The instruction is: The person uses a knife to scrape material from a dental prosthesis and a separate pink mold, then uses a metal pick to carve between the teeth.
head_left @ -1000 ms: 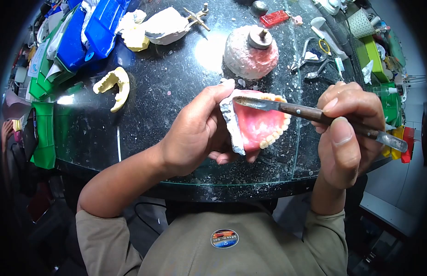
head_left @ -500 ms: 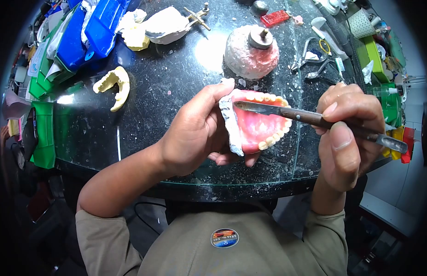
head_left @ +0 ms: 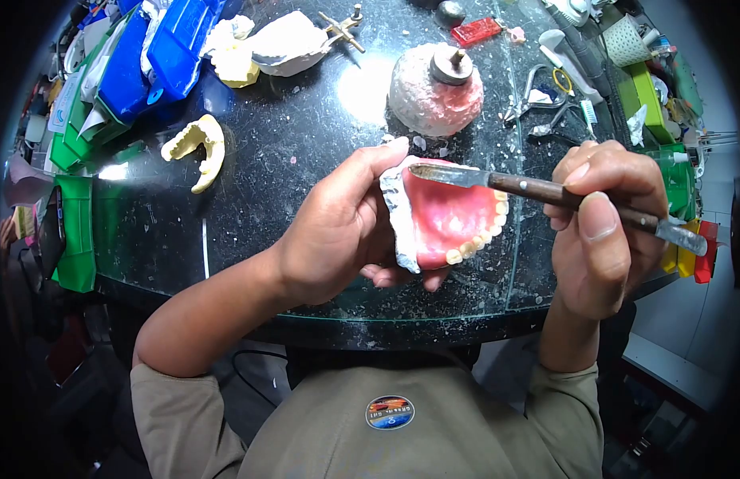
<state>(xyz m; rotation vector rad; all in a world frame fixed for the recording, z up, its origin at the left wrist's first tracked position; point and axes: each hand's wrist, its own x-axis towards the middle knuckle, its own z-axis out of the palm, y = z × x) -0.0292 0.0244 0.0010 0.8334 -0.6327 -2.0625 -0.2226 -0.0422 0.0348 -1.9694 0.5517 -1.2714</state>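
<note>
In my left hand [head_left: 338, 215] I hold a pink wax denture [head_left: 449, 215] with a row of cream teeth, thumb at its upper back corner and fingers underneath. A rough white plaster edge [head_left: 398, 219] runs along its left side. My right hand [head_left: 609, 223] is closed round the wooden handle of a wax knife [head_left: 537, 188]. The knife's narrow metal blade reaches left over the upper part of the denture, overlapping the upper teeth, its tip near the plaster edge. The knife's other metal end sticks out past my right hand.
A round plaster mass [head_left: 434, 96] with a metal knob stands behind the denture. A yellowish horseshoe-shaped cast [head_left: 198, 152] lies at left. Blue bins [head_left: 178, 48] and plaster pieces [head_left: 290, 44] sit at the back left. A red block [head_left: 476, 32], pliers [head_left: 537, 96] and a toothbrush [head_left: 589, 116] lie at right.
The knife blade has shifted slightly upward across the denture, now covering the upper teeth, and my right hand has tilted a little with it. My left hand and the denture stay nearly still.
</note>
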